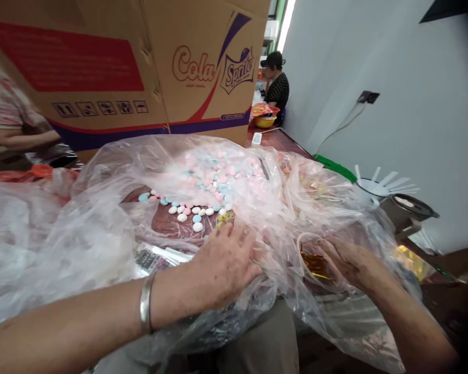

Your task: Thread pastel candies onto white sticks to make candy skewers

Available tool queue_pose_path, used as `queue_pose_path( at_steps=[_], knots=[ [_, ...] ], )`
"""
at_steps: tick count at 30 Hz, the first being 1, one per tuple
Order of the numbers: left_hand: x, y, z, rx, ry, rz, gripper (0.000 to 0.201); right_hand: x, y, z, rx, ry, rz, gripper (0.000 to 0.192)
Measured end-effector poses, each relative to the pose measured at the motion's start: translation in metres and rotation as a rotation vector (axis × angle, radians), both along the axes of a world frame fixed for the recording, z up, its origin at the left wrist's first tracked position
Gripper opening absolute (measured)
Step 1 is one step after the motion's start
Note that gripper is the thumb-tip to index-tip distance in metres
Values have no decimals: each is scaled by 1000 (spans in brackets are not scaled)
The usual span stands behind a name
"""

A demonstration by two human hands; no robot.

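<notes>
I see my left hand (220, 265) reaching in from the lower left with the forearm nearly level, a metal bangle (146, 304) on the wrist, palm down and fingers spread wide, pressing flat on the clear plastic bag (101, 228) without closing round anything. My right hand (345, 259) comes in from the lower right, forearm angled up toward the bag, and lies under a fold of the same plastic, fingers loosely curled close to a gold foil wrapper (314, 262); through the film I cannot tell whether it actually grips the wrapper or only rests against it. The bag spreads over the dark wooden worktop (281, 140), and inside it, just beyond my left fingertips, lies a heap of pastel candies (210, 179), pink, blue and white, with a few loose ones trailing nearer the hand. Behind the bag stands a big cardboard box (140, 67) printed with Cola and Sprite. To the right of the bag sits a cup of white plastic spoons (374, 187). Far beyond the bag, at the worktop's end, a person in a dark cap (276, 83) sits by a yellow bowl (265, 121).
</notes>
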State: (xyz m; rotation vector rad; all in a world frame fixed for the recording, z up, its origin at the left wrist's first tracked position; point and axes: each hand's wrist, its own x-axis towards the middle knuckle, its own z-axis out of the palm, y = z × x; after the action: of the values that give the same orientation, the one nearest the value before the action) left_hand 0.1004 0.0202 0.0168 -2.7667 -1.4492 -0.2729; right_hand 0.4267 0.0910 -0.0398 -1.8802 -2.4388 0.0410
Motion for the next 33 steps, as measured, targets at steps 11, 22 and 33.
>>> queue_pose_path(
  at_steps=[11,22,33],
  knots=[
    [58,-29,-49,-202,-55,-192,53,-7,8,-19,-2,-89,152,33],
    [8,-40,-26,-312,-111,-41,41,-27,-9,19,301,-76,10,33],
    [-36,-40,-44,-112,-235,11,20,-155,36,60,285,-226,656,42]
  ],
)
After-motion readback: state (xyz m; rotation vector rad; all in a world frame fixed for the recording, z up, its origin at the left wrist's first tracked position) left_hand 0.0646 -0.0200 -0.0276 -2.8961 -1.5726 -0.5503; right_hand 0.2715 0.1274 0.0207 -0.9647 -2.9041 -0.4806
